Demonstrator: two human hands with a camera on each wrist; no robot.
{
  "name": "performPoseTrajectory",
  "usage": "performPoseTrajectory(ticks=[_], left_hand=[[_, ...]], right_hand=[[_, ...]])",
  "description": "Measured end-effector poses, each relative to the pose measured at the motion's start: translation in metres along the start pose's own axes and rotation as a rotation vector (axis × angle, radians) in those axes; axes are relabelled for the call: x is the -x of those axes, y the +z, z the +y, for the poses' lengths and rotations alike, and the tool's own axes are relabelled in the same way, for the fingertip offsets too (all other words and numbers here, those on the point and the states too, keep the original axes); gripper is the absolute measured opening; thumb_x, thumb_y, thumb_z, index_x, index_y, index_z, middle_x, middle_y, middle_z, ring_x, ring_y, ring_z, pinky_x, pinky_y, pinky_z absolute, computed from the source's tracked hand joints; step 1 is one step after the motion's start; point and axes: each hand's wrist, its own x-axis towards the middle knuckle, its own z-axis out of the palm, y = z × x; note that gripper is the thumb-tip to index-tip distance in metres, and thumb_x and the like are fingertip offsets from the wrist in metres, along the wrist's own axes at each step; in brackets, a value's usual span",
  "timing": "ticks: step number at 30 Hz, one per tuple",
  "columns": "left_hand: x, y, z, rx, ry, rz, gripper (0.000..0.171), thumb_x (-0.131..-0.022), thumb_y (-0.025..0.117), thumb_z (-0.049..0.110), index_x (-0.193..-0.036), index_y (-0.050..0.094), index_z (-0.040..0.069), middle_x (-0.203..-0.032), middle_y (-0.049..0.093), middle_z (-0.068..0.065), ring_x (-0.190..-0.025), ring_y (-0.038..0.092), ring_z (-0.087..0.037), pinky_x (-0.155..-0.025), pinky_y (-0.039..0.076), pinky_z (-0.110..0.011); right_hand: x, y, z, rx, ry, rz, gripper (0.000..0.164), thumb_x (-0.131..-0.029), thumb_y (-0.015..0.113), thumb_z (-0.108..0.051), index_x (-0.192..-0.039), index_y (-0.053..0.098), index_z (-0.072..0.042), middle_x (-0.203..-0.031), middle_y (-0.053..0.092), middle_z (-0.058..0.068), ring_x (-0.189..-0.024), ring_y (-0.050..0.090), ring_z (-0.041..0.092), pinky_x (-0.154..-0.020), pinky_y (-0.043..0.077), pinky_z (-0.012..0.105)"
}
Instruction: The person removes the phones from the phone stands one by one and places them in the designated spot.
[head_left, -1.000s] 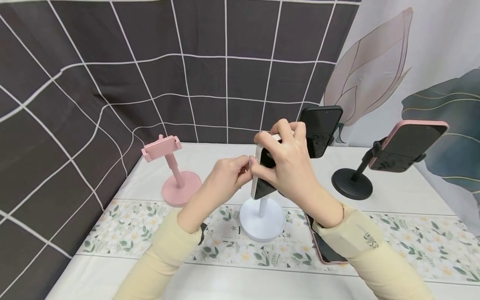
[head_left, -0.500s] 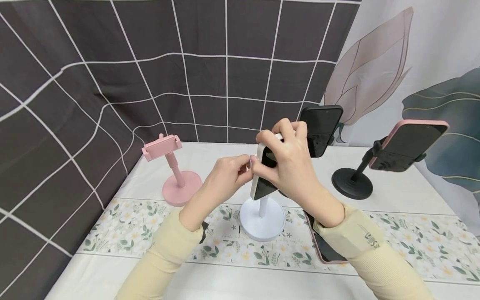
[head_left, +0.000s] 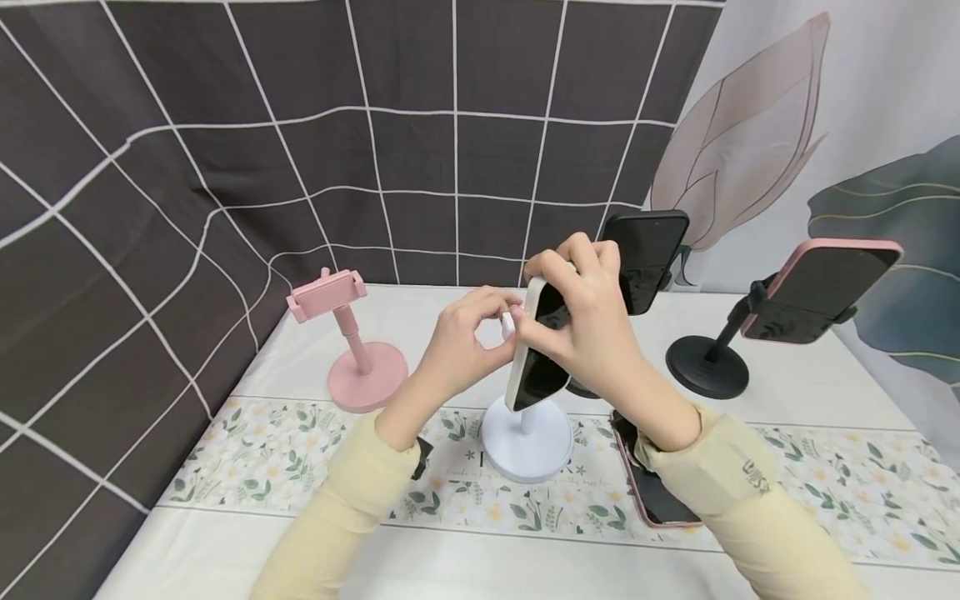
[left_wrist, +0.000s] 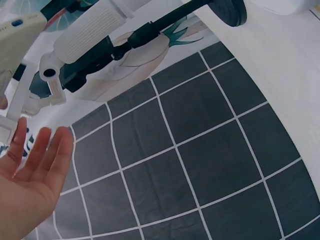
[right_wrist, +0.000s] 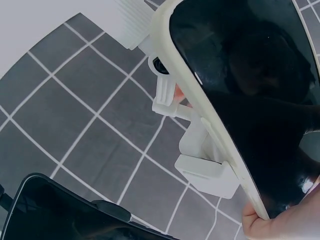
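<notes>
My right hand [head_left: 588,312] grips the white phone [head_left: 543,375], left hand [head_left: 461,342] pinches the clamp [head_left: 507,325] of the white stand [head_left: 527,446], 1 pink-edged phone [head_left: 663,500] below my right hand.

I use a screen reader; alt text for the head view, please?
A right hand grips a white-edged phone at a white stand, the left hand close beside it. Left, a pink stand; right, black stands holding two phones.
</notes>
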Motion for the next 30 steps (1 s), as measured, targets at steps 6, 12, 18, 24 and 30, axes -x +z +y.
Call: performPoseTrajectory(ticks=[6, 12, 18, 24, 30], left_hand=[[-0.006, 0.002, 0.001, 0.173, -0.132, -0.045, 0.016, -0.066, 0.059, -0.002, -0.074, 0.045, 0.0, -0.09, 0.067, -0.018, -0.092, 0.06, -0.014, -0.085, 0.053, -0.035], [-0.008, 0.012, 0.008, 0.198, -0.169, 0.003, 0.029, -0.072, 0.058, -0.007, -0.099, 0.05, 0.0, -0.092, 0.064, -0.019, -0.089, 0.059, -0.014, -0.081, 0.054, -0.039], [-0.004, 0.027, 0.007, 0.21, -0.149, 0.08, 0.035, -0.07, 0.064, -0.005, -0.105, 0.06, 0.0, -0.099, 0.067, -0.019, -0.091, 0.058, -0.014, -0.079, 0.053, -0.039], [-0.002, 0.038, 0.004, 0.324, -0.174, 0.114, 0.037, -0.072, 0.063, -0.005, -0.108, 0.055, 0.0, -0.102, 0.065, -0.021, -0.086, 0.058, -0.015, -0.07, 0.053, -0.042], [0.0, 0.042, 0.002, 0.401, -0.175, 0.116, 0.022, -0.075, 0.059, 0.001, -0.097, 0.055, 0.0, -0.096, 0.065, -0.022, -0.08, 0.058, -0.013, -0.066, 0.052, -0.032]], right_hand=[[0.0, -0.001, 0.001, -0.023, 0.049, -0.002, 0.025, -0.069, 0.063, -0.018, -0.089, 0.057, -0.004, -0.081, 0.044, 0.013, -0.086, 0.031, 0.035, -0.071, 0.034, 0.048], [0.003, -0.002, 0.003, -0.025, 0.088, -0.072, 0.027, -0.076, 0.063, -0.019, -0.094, 0.052, -0.002, -0.085, 0.043, 0.014, -0.086, 0.03, 0.034, -0.069, 0.033, 0.046], [0.005, -0.002, 0.003, -0.024, 0.119, -0.16, 0.028, -0.081, 0.057, -0.022, -0.097, 0.046, -0.003, -0.09, 0.041, 0.014, -0.086, 0.029, 0.033, -0.07, 0.034, 0.044], [0.009, -0.004, 0.004, -0.038, 0.12, -0.159, 0.028, -0.085, 0.049, -0.028, -0.095, 0.042, -0.003, -0.09, 0.039, 0.015, -0.084, 0.028, 0.031, -0.066, 0.033, 0.042], [0.015, -0.013, 0.001, -0.088, 0.086, -0.108, 0.031, -0.087, 0.044, -0.032, -0.092, 0.039, -0.002, -0.088, 0.038, 0.014, -0.084, 0.029, 0.029, -0.068, 0.03, 0.043]])
